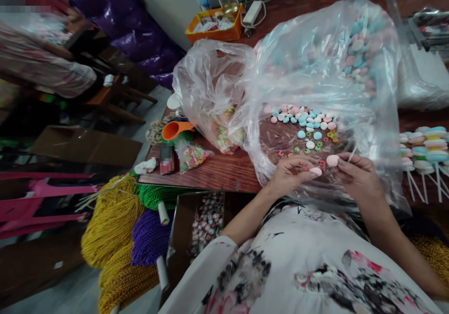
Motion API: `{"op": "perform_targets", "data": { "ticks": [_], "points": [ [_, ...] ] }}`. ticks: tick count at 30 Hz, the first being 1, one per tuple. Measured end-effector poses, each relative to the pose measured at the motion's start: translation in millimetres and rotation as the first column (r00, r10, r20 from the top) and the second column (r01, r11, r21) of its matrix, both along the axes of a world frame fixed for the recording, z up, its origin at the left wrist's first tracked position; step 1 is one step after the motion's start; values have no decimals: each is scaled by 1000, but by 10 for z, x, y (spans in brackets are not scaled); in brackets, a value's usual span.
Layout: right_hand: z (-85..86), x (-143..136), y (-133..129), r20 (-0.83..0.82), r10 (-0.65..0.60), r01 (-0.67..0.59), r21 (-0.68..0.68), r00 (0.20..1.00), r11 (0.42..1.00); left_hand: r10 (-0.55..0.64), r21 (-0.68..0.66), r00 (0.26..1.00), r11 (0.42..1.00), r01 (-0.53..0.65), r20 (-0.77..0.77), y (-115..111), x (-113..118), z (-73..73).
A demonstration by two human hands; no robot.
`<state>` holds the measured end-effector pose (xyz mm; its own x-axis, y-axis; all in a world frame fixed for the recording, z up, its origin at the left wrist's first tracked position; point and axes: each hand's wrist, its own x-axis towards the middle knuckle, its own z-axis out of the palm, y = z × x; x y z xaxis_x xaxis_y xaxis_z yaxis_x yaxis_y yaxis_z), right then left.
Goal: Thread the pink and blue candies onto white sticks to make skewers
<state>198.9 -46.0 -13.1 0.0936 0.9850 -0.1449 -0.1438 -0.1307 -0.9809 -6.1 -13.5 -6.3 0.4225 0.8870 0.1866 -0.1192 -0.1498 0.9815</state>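
Observation:
My left hand [293,173] is closed in a pinch on a flat, rounded pink disc [316,171]. Just to its right, my right hand [363,178] grips a thin white stick [352,151], with another pink disc [332,160] at its fingertips. Whether the stick passes through that disc I cannot tell. Both hands are above the open front of a large clear plastic bag [298,52]. In front of them lie loose pink, white and blue discs [304,117] and small coloured rings [318,144]. Red rings show beside my left fingers.
Stacked discs on white sticks [435,150] lie at the right. Left on the table [210,171] are an orange scoop [177,129] and a small bag of rings [192,156]. Behind stand an orange basket [213,35] and power strip [252,13]. Cord bundles [108,220] hang below; another person sits far left.

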Motion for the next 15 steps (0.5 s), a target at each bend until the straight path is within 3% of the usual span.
{"op": "perform_targets", "data": {
  "ticks": [2,5,9,12,15],
  "points": [
    [38,-21,-20,-60,3,-5,-36,998,999,-4,14,1000,1000,3,15,-8,4,38],
    [108,-119,-55,-221,20,-51,-138,975,989,33,207,999,978,-26,-33,7,11,103],
    [158,-281,-83,-444,6,-156,-302,896,940,-65,411,996,908,85,-62,69,10,130],
    [139,-344,-83,-475,18,-210,-356,880,910,-149,440,989,888,135,-3,92,8,98],
    [101,-309,-109,-386,21,-161,-334,922,929,-63,352,997,935,47,34,71,3,52]
  ]
}}
